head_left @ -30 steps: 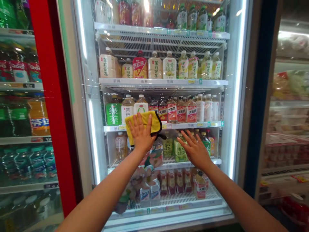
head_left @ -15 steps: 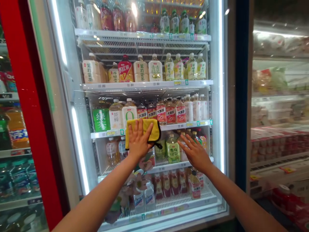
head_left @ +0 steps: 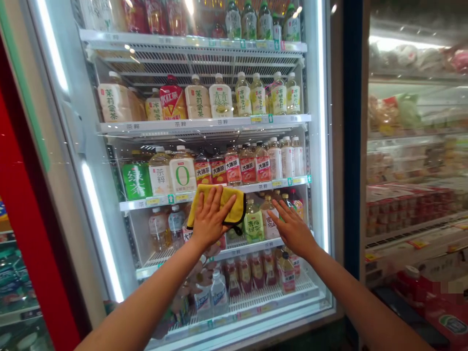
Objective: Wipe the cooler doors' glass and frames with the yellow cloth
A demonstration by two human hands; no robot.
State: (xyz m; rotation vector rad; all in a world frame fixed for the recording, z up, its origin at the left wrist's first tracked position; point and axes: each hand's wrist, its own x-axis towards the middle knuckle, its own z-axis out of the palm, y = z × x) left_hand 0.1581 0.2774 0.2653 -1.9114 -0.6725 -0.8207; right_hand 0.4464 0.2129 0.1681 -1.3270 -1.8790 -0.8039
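A yellow cloth point(head_left: 239, 208) with black edging lies flat against the glass door point(head_left: 204, 139) of a lit drinks fridge. My left hand point(head_left: 211, 220) presses on it, fingers spread and pointing up, with a corner loop showing below. Further right, my right hand point(head_left: 292, 228) is raised with its fingers stretched out and nothing in it. Whether its fingertips touch the glass I cannot tell. Behind the door, bottles of tea stand on several shelves, among them a green-labelled bottle point(head_left: 253, 223) between my hands.
The door's metal frame has bright light strips point(head_left: 321, 126) down both sides. A red panel point(head_left: 32, 234) and another drinks shelf stand at the left. An open chilled display point(head_left: 417, 209) with packed goods is at the right.
My view has shifted, so the fridge shelves sit further left. My left hand and the cloth have moved right relative to the bottles behind the glass. My right hand stays stretched out.
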